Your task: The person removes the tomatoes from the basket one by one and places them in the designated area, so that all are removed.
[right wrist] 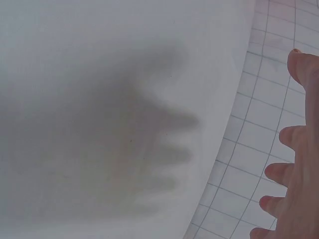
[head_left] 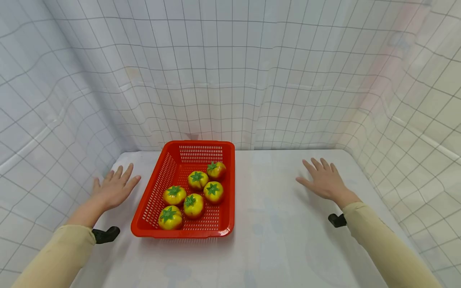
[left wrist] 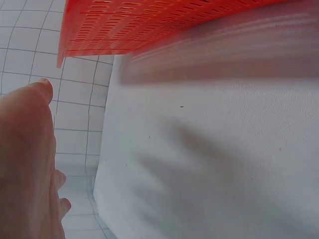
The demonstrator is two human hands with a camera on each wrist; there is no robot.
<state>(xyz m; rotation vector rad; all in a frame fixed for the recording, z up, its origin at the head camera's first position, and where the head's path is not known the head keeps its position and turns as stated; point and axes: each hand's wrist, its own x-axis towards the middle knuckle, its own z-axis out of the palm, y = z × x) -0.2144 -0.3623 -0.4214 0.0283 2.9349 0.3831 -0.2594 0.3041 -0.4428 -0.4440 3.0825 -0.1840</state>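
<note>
A red plastic basket (head_left: 233,192) with slotted walls stands on the white table, left of the middle. Inside it lie several yellow-and-red persimmon-like fruits (head_left: 193,207) with green star-shaped caps. To the left of the basket, my left hand (head_left: 114,191) hovers over the table with its fingers spread and nothing in it. The left wrist view shows the basket's slotted side (left wrist: 124,25) close to the left thumb. Far to the right, my right hand (head_left: 325,181) is held palm down with spread fingers, touching nothing. Its shadow falls on the table in the right wrist view.
The white table (head_left: 273,224) is bordered at the back and both sides by white grid-patterned curtains (head_left: 230,80). Black wrist mounts (head_left: 106,235) stick out below the beige sleeves (head_left: 389,248).
</note>
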